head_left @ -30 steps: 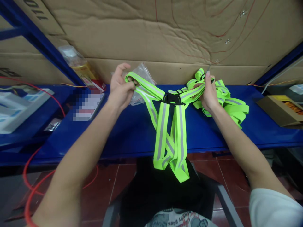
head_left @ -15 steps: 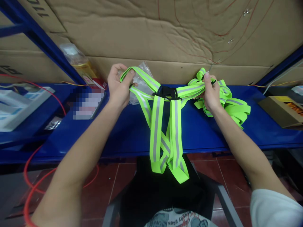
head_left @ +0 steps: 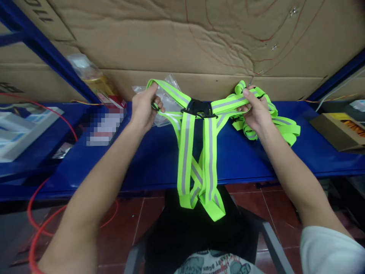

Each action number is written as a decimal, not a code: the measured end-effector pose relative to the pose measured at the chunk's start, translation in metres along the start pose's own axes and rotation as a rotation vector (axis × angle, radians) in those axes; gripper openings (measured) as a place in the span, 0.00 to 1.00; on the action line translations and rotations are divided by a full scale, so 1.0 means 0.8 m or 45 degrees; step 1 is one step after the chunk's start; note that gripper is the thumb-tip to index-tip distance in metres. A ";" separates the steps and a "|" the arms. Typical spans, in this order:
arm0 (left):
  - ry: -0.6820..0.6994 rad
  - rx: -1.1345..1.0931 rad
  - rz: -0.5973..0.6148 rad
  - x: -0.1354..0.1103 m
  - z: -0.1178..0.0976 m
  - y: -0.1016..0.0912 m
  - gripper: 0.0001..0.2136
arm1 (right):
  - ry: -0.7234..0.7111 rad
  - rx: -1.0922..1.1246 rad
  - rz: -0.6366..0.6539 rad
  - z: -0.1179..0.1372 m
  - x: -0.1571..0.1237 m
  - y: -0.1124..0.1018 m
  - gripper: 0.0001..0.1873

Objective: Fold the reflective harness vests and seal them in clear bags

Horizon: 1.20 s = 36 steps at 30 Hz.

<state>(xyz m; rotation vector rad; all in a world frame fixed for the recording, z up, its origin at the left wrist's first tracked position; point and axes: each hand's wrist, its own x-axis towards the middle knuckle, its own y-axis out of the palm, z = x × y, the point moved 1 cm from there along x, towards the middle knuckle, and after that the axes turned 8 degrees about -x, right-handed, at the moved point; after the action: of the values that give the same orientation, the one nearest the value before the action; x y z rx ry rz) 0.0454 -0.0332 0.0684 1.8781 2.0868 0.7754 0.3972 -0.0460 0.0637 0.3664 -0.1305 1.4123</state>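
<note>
A neon yellow-green reflective harness (head_left: pixel 186 160) with grey stripes is stretched between my two hands. My left hand (head_left: pixel 145 107) is closed on its left side strap, the thumb pressing the loop from above. On the other side, my right hand (head_left: pixel 256 108) pinches the right strap. A black plastic buckle (head_left: pixel 199 108) sits at the middle, where the straps meet. Two long loops hang from it over the table's front edge. Behind my right hand lies a heap of similar green straps (head_left: pixel 285 129). A clear plastic bag (head_left: pixel 168 95) is behind my left hand, partly covered by the strap.
The blue table (head_left: pixel 154 163) backs onto a cardboard wall (head_left: pixel 171 45) with red wires. A bottle (head_left: pixel 94 78) stands at the back left, with white boxes (head_left: pixel 25 129) farther left. At right sits an open cardboard box (head_left: pixel 339 129). A red hose (head_left: pixel 31 213) curls at lower left.
My left fingers have shifted on the strap, opening the loop a little. My right hand has turned slightly, its fingers spreading along the strap. The harness stays stretched between them.
</note>
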 end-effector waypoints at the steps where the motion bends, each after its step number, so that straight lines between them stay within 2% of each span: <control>1: -0.058 -0.015 0.021 0.000 -0.003 -0.002 0.24 | 0.008 0.008 0.001 0.003 0.000 -0.001 0.28; 4: -0.138 -0.043 0.102 -0.002 -0.014 -0.002 0.22 | 0.004 0.018 -0.044 0.009 0.003 -0.005 0.28; 7: -0.067 -0.089 0.138 -0.008 -0.026 0.003 0.19 | 0.012 -0.035 -0.112 0.005 0.012 -0.015 0.29; 10: 0.014 -0.150 0.098 -0.014 -0.035 0.013 0.15 | 0.029 -0.087 -0.159 -0.005 0.024 -0.030 0.29; 14: 0.149 -0.274 0.052 -0.018 -0.043 0.017 0.11 | -0.002 -0.072 -0.145 -0.014 0.035 -0.044 0.29; 17: 0.240 -0.249 0.096 -0.016 -0.044 0.013 0.14 | -0.034 0.118 -0.141 -0.011 0.034 -0.040 0.30; 20: 0.215 -0.211 0.174 -0.017 -0.042 0.011 0.17 | -0.040 0.290 -0.159 -0.003 0.027 -0.028 0.33; 23: 0.151 -0.208 0.161 -0.021 -0.040 0.014 0.17 | -0.038 0.270 -0.123 0.001 0.020 -0.018 0.34; 28: 0.197 -0.140 0.186 -0.028 -0.039 0.016 0.15 | -0.034 0.291 -0.089 0.003 0.015 -0.012 0.27; 31: 0.174 -0.197 0.291 -0.036 -0.037 0.020 0.11 | 0.002 0.359 -0.071 0.011 0.008 -0.008 0.25; 34: 0.149 -0.218 0.463 -0.048 -0.036 0.029 0.09 | 0.041 0.372 0.046 0.022 -0.003 -0.005 0.20; 36: 0.111 -0.245 0.517 -0.055 -0.036 0.036 0.09 | 0.052 0.298 0.128 0.026 -0.007 -0.004 0.19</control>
<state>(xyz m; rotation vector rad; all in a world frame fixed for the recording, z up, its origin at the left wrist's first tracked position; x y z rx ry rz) 0.0626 -0.0812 0.0999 2.2169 1.6187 1.1194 0.4022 -0.0586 0.0805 0.5297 0.0511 1.5379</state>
